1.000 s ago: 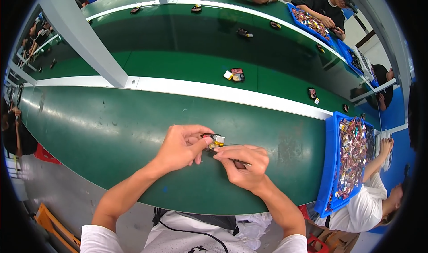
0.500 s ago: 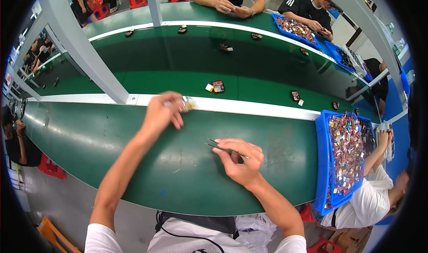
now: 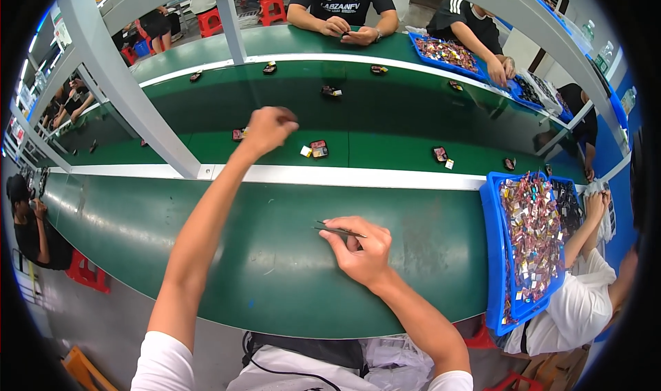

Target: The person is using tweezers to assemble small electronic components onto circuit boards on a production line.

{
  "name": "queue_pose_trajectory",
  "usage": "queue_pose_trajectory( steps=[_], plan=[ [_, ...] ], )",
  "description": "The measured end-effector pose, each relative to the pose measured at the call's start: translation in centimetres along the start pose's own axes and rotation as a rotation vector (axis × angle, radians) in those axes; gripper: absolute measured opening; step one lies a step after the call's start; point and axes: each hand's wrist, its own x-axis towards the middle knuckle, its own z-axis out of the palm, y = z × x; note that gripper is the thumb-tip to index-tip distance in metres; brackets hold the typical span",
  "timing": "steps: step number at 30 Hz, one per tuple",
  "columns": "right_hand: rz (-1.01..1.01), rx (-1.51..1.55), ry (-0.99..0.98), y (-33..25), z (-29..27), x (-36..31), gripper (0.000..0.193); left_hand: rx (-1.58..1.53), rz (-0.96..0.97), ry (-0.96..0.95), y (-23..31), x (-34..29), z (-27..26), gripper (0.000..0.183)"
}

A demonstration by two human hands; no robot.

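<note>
My left hand (image 3: 267, 131) is stretched out over the dark green belt. Motion blurs its curled fingers, and whether the dark patch at their tips is a held object is unclear. Close beside that wrist, a small black device (image 3: 239, 134) with a yellow part lies on the belt. Above the green worktop (image 3: 275, 253), my right hand (image 3: 365, 252) pinches thin dark metal tweezers (image 3: 339, 230), tips pointing left. Farther right on the belt are an open black-and-red device (image 3: 319, 148) with a white square piece (image 3: 306, 151) and a similar device (image 3: 440, 154).
Blue trays (image 3: 492, 253) full of small wired parts stand at the worktop's right end. A white rail (image 3: 344, 177) separates worktop and belt; a grey post (image 3: 127, 81) rises at left. Several devices, including one (image 3: 331, 91), lie along the belt. Co-workers sit opposite and at right.
My left hand has moved up and farther over the belt. The blurred yellow-marked object by its fingers is gone from there; a yellow-marked device now shows beside my wrist. My right hand keeps the tweezers.
</note>
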Motion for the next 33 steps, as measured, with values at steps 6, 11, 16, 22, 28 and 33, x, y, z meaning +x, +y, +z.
queue_pose_trajectory(
  steps=[6, 11, 16, 22, 28, 33],
  plan=[
    [0.01, 0.002, 0.022, 0.0, -0.1, 0.0, 0.02, 0.07, 0.061, -0.32, 1.2, 2.3, 3.7, 0.014],
    [0.003, 0.008, -0.002, -0.4, -0.1, 0.0, 0.019, 0.113, -0.026, -0.342, 0.4, 1.8, 3.0, 0.008],
    [0.072, 0.005, -0.002, -0.4, -1.1, 0.0, 0.017, -0.048, -0.179, -0.222, 2.4, -2.7, 1.4, 0.008],
    [0.403, 0.327, 0.004, 0.1, -2.1, -0.4, 0.017, -0.403, -0.214, -0.062, 5.1, -13.9, 1.8, 0.013],
    [0.574, 0.589, -0.015, -0.1, -3.1, -0.7, 0.016, -0.622, -0.298, 0.005, 7.4, -19.2, 4.8, 0.021],
    [0.36, 0.207, -0.015, 0.6, -3.3, -1.3, 0.015, -0.55, -0.2, 0.034, 7.4, -19.9, 6.7, 0.018]
  ],
)
